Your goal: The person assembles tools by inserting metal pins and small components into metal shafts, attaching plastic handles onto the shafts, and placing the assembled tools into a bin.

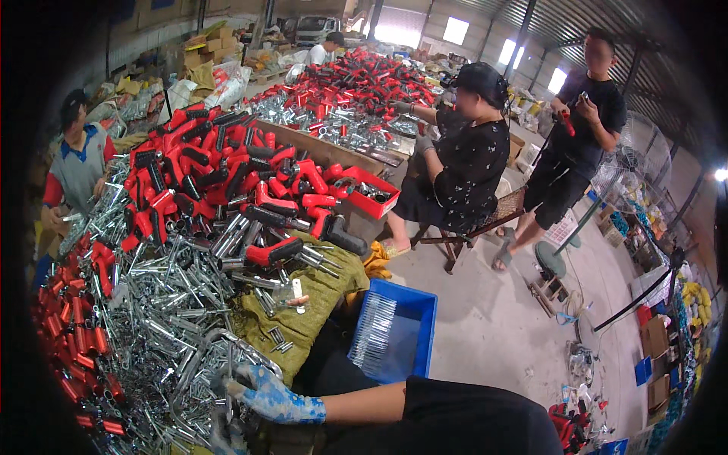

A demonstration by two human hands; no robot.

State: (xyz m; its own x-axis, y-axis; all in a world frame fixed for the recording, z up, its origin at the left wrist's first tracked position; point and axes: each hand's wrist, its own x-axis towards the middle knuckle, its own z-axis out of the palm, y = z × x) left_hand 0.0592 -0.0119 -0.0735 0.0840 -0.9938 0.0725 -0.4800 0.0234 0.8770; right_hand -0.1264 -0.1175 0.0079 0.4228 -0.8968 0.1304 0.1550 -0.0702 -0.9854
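My right hand [277, 396], in a blue and white glove, reaches in from the right over a heap of shiny metal parts [174, 326]. Its fingers are bent together at the heap's near edge; what they hold, if anything, is hidden. A bent metal tube [246, 347] lies just beyond them. Beside these fingers, at the lower edge, a dark greyish glove shows in part as my left hand [227, 434]; its fingers blend into the metal. Red and black tool handles [262, 199] are piled farther back, some with metal shafts. A few short metal pins [280, 339] rest on a yellow-green woven sack [322, 284].
Right of the sack stands a blue bin [425, 326] with a row of metal rods. A red tray [371, 193] sits by the handles. One co-worker [470, 152] sits at a farther heap, another [580, 129] stands behind, a third [80, 159] is at left. Fans [629, 163] stand right.
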